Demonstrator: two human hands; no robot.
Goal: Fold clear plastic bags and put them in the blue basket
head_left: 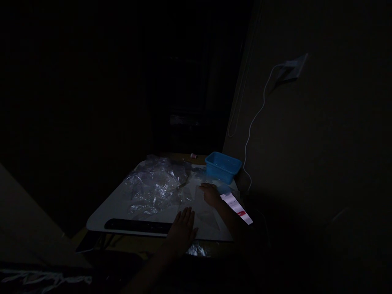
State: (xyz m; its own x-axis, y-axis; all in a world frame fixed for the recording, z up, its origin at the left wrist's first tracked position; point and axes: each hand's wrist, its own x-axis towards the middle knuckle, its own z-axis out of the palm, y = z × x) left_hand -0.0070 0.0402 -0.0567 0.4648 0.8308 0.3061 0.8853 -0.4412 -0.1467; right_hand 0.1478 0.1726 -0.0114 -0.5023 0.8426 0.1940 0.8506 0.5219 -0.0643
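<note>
The scene is very dark. My left hand (183, 228) lies flat with fingers stretched out on the white board (104, 212), just past the right end of a black strip (137, 225) at its near edge. My right hand (210, 193) rests palm down farther back on a thin clear sheet (199, 204), fingers curled slightly, close to the blue tub (223, 166). A heap of crumpled clear plastic (156, 183) lies to the left of both hands.
A white and red label or pack (237, 207) lies at the board's right edge. A small pink object (193, 155) sits beyond the board. A white cable (255, 118) runs down the right wall from a socket (292, 67).
</note>
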